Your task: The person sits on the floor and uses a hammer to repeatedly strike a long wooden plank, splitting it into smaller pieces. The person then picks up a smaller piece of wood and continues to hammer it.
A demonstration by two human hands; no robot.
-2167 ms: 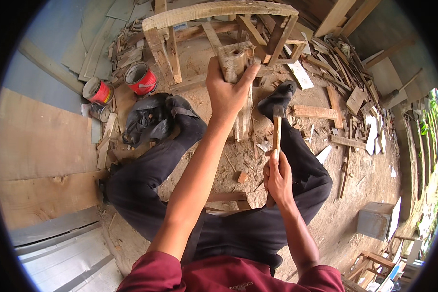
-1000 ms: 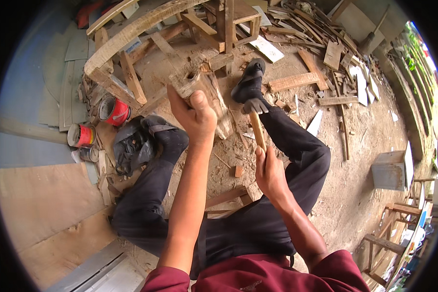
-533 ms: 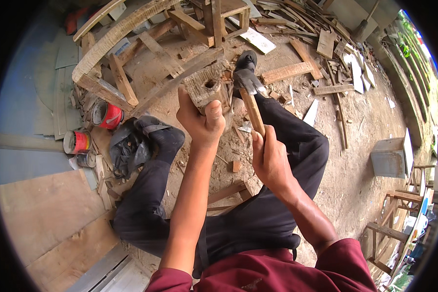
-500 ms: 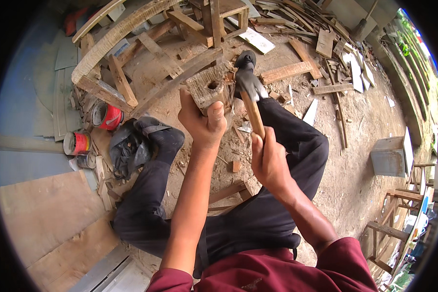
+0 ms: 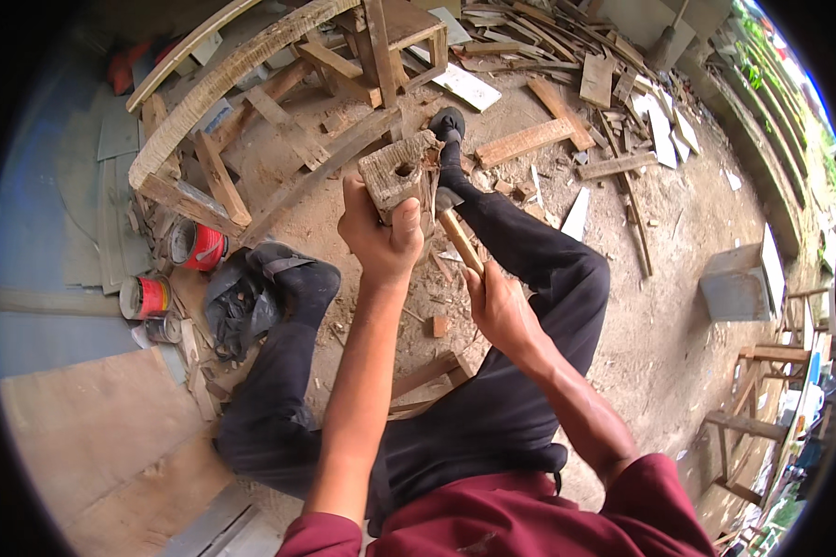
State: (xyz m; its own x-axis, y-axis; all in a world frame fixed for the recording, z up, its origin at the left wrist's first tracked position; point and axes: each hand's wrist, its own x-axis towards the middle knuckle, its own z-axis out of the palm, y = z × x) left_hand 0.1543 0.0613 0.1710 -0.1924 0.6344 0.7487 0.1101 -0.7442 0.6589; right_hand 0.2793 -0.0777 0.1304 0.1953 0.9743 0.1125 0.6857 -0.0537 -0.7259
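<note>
My left hand [image 5: 381, 227] grips a rough wooden block [image 5: 387, 176] from below, with the thumb up along its near side. A dark round hole shows in the block's top face, and its right edge is splintered. In my right hand [image 5: 502, 306] is a hatchet, closed in my fingers by its pale wooden handle [image 5: 462, 243]. Its grey metal head [image 5: 448, 198] sits low beside the block's right side, partly hard to make out. Whether the head touches the wood, I cannot tell.
A curved wooden frame [image 5: 204, 88] stands at the far left. Red cans [image 5: 197, 244] and a black plastic bag [image 5: 237, 302] lie by my left foot. Scrap boards [image 5: 525, 142] and chips litter the floor. A grey box [image 5: 738, 283] stands at right.
The hatchet's head has come down and left, from beside the block's top to lower along its right side. My right hand has dropped slightly. My left hand keeps hold of the block.
</note>
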